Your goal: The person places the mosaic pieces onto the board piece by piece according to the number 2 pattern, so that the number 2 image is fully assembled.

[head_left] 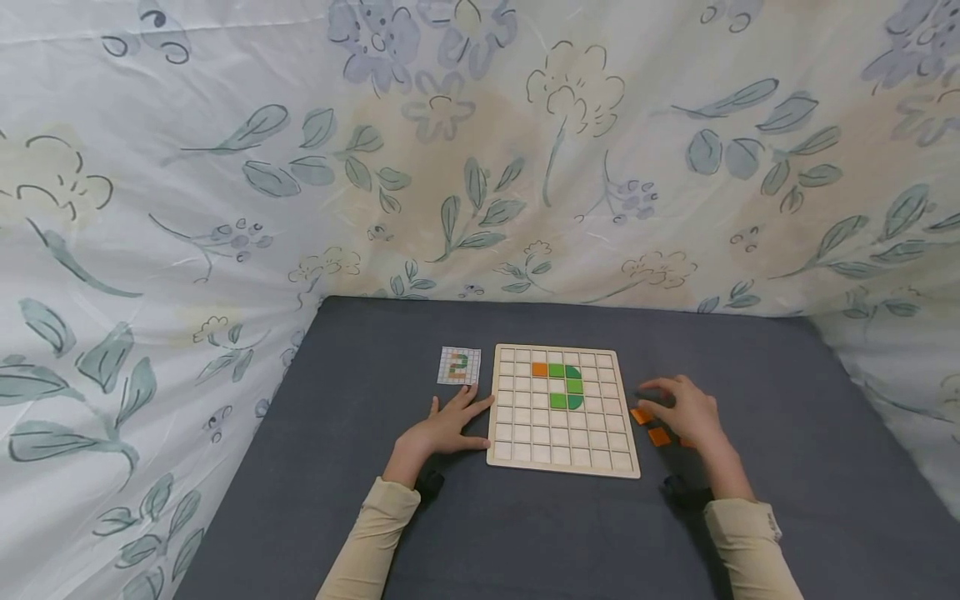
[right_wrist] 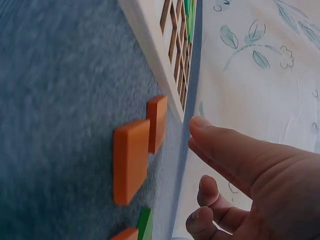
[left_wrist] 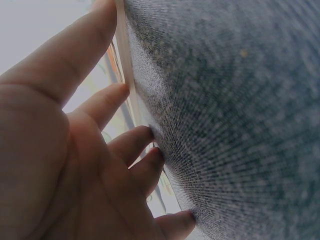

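A pale wooden grid board (head_left: 540, 435) lies flat on the dark cloth. Set in its upper cells are an orange square tile (head_left: 539, 369), several green squares and two darker green rounded-corner tiles (head_left: 575, 402). My left hand (head_left: 447, 422) rests with spread fingers against the board's left edge, thumb and index fingertip right at the rim. Beyond the board's right edge, my right hand (head_left: 692, 410) hovers above loose orange tiles (head_left: 659, 437), its fingers loosely bent. In the right wrist view two orange tiles (right_wrist: 131, 162) lie below the fingertips, and nothing shows in the grasp.
A small pattern card (head_left: 459, 366) with a coloured figure on a grid lies left of the board's top corner. A green tile (right_wrist: 145, 225) sits beside another orange one near the right hand. Flower-printed fabric (head_left: 480, 167) hangs behind the table.
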The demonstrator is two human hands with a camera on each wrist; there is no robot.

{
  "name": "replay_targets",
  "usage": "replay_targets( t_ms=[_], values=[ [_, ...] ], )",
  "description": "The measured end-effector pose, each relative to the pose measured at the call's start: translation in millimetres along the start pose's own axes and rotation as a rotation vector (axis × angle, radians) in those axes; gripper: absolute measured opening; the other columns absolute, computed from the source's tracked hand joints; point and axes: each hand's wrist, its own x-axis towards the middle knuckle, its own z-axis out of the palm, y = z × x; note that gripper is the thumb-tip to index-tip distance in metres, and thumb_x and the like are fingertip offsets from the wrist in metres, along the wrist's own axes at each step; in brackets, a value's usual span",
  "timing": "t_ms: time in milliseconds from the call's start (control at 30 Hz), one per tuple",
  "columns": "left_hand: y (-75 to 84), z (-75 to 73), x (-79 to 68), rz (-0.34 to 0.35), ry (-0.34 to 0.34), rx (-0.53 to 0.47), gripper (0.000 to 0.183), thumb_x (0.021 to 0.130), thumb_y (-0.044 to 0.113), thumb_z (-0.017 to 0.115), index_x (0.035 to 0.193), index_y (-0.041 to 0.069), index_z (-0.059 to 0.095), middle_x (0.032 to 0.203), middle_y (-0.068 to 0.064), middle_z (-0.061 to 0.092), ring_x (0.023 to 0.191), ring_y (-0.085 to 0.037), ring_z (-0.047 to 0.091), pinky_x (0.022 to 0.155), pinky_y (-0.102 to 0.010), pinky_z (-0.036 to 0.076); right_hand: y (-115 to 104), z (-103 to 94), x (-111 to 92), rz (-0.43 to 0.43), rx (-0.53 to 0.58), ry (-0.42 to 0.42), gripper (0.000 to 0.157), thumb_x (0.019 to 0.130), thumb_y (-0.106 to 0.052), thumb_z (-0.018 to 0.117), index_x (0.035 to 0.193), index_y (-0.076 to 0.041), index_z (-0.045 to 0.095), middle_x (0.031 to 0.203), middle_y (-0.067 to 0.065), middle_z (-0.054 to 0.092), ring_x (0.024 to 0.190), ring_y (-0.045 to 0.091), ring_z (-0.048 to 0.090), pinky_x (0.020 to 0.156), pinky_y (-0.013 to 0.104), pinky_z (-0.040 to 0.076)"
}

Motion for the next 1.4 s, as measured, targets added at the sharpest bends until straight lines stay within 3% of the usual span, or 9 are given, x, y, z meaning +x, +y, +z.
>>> replay_targets(
  t_ms=[233,433,1400],
  values=[
    [-2.5,1.1,0.4,0.003,0.002,0.005,0.076,0.085,0.044,0.063,0.148,0.024,0.026,0.156,-0.011,0.009,0.144,-0.029,0.003,0.107,-0.065,-0.002,6,-5.2,-5,0.034,-0.019,-0.005,0.038,0.085,-0.031,0.067,0.116,-0.01,0.064,0.101,0.017,0.052,0.084,0.03,0.052,0.066,0.041,0.029],
    [-3.3,1.9,1.2,-0.001,-0.002,0.009,0.076,0.085,0.045,0.062,0.148,0.025,0.026,0.156,-0.01,0.01,0.144,-0.028,0.003,0.107,-0.065,-0.002,17,-6.6,-11,0.049,-0.033,0.02,0.037,0.085,-0.03,0.067,0.115,-0.009,0.065,0.093,0.014,0.052,0.075,0.024,0.046,0.061,0.036,0.021],
    [-2.8,1.6,0.9,-0.001,-0.004,0.006,0.076,0.086,0.045,0.062,0.148,0.024,0.025,0.156,-0.01,0.009,0.144,-0.028,0.003,0.107,-0.065,-0.003,56,-19.0,-25,0.181,-0.054,-0.034,0.04,0.085,-0.027,0.066,0.117,-0.002,0.06,0.096,0.021,0.051,0.078,0.031,0.049,0.062,0.04,0.026]
  ],
)
